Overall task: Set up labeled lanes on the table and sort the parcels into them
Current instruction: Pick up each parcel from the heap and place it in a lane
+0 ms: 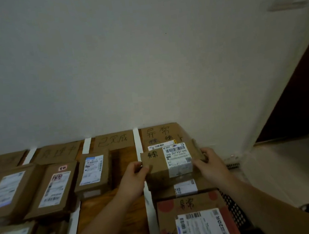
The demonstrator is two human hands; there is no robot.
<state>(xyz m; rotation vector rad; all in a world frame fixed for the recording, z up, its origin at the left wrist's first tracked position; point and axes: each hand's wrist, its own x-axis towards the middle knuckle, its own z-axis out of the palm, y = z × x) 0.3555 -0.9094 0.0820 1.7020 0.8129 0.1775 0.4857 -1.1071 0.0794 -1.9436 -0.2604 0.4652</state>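
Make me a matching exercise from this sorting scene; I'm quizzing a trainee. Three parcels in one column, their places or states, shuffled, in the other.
Things:
1. parcel with handwriting and a barcode label
2. parcel with the 20 sticker
3. parcel with a pink tag

Places or states:
A. nearest the camera in the rightmost lane
B. held by the left hand and right hand
C. lying flat in a lane left of both hands

Pairs: 1-B, 2-A, 3-C
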